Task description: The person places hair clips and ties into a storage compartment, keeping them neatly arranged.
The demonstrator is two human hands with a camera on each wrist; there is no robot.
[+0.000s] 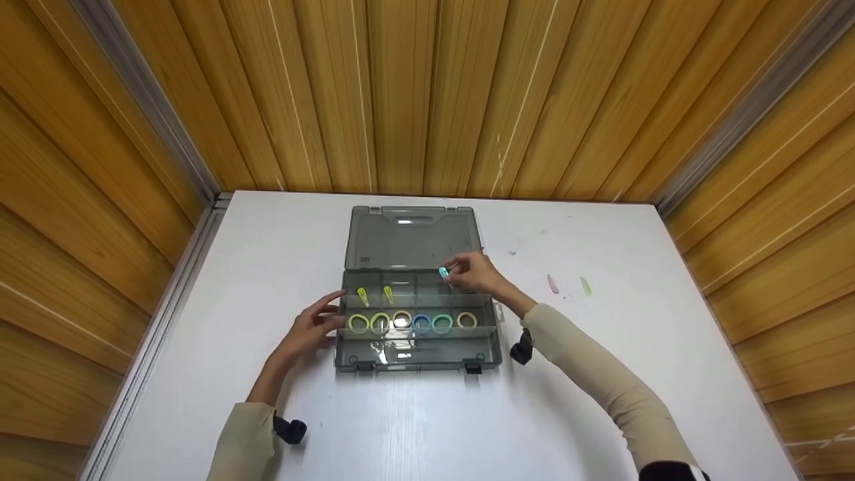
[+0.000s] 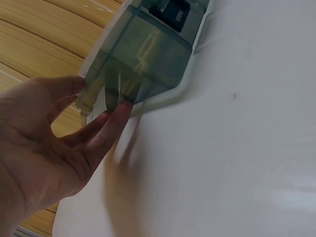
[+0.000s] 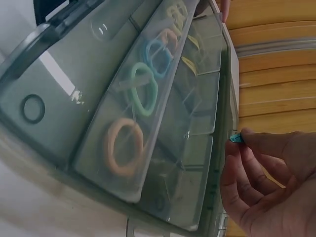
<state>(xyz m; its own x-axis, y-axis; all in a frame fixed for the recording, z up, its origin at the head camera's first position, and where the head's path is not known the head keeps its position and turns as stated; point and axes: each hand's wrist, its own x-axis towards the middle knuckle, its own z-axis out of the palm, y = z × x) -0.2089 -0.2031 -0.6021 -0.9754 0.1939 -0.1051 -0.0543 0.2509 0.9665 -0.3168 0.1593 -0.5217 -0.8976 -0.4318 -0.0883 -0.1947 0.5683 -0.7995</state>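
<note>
A grey see-through compartment box (image 1: 437,350) lies on the white table with its lid (image 1: 414,242) folded back. My right hand (image 1: 473,274) pinches a small blue hair clip (image 3: 237,138) between thumb and fingertips, above the box's back row. At the box's left end, my left hand (image 1: 310,329) rests its fingertips (image 2: 121,109) against the end wall. Two yellow hair clips (image 1: 363,296) stand in separate back compartments on the left. Along the middle row sit several hair ties, among them a teal one (image 1: 442,324) and a beige one (image 1: 467,321).
Right of the box, a pink hair clip (image 1: 553,284) and a light green hair clip (image 1: 586,286) lie on the white table (image 1: 601,361). Wood-look panels (image 1: 401,100) rise behind the table and at both sides.
</note>
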